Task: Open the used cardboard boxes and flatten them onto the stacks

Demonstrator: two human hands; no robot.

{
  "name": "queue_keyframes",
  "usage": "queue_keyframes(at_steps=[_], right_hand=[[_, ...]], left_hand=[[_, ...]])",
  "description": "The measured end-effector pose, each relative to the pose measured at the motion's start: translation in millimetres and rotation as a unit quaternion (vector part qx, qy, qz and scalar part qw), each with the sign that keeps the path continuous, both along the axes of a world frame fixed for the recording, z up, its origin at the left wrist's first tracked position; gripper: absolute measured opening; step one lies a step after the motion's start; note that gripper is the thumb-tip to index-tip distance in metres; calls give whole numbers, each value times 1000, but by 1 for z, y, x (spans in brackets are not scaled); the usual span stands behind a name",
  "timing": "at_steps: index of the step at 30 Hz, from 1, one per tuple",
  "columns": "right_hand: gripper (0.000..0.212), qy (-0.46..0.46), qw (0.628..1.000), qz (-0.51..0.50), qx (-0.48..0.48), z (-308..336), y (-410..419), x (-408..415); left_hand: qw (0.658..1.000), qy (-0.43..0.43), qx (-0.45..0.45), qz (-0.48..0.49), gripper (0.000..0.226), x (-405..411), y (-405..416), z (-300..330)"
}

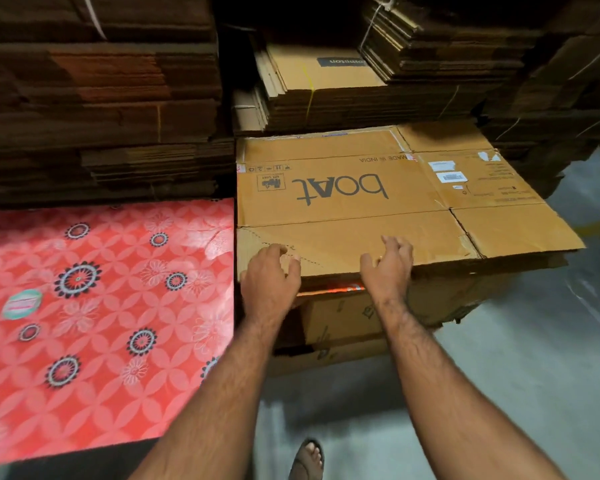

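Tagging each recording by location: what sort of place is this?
Probably a cardboard storeroom or scrap warehouse: tall dark stacks of flattened brown cardboard, string-tied bundles of folded cartons, and a bare grey concrete floor.

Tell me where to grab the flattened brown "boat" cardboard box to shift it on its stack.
Judging by its pose, grip the flattened brown "boat" cardboard box along its near edge, from the front, one hand per side. That edge overhangs the stack, leaving room for fingers underneath; taller stacks block the far side.

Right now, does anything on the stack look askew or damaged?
Yes. The flattened boat box lies turned on its stack, with its right corner sticking out past the boxes below. The right flap seam is torn, and the near flap shows old tape marks.
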State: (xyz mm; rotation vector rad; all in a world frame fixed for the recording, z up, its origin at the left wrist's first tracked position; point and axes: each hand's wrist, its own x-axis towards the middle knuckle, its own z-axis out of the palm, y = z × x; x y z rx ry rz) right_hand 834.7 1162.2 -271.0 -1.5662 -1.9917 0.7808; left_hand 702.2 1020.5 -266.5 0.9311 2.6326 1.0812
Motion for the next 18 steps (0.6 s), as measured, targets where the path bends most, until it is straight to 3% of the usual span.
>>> queue_keyframes(at_steps=[8,12,18], right_hand=[[45,15,972,227,51,10,-164,-139],[46,34,940,334,54,8,-265,-219],[48,88,879,465,52,17,-432,-336]], left_hand=[[995,90,-6,53,46,-105,-160,-7],[983,120,6,140,42,-164,-277,-7],[952,129,-33,274,53,-248,-466,10]])
